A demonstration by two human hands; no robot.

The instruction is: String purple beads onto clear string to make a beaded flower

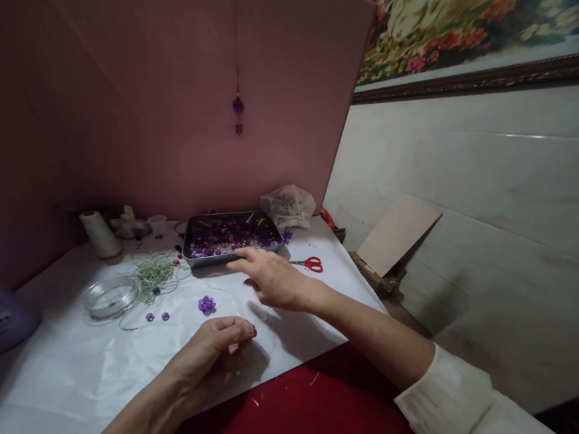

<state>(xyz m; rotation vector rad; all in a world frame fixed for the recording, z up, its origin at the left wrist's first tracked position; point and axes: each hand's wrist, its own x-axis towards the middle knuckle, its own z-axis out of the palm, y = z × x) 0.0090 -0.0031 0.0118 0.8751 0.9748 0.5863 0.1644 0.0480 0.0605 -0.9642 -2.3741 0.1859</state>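
Note:
My left hand point(224, 346) is closed in a pinch low over the white-covered table; what lies between its fingertips is too small to make out. My right hand point(269, 275) reaches out with fingers apart, holding nothing I can see, its fingertips at the near edge of a dark tray point(207, 261) full of purple and clear beads point(226, 239). A thin clear line point(264, 312) curves faintly between the hands. Just beyond my left hand sits a purple bead flower point(207, 305). Two loose purple beads point(150, 317) lie to its left.
Red-handled scissors point(314, 264) lie right of the tray, partly behind my right hand. Leftward are a spool of clear line point(111, 298), tangled green cord point(156, 274) and a white thread cone point(100, 235). A plastic bag point(289, 207) stands behind. A purple bead pendant point(238, 105) hangs on the pink board.

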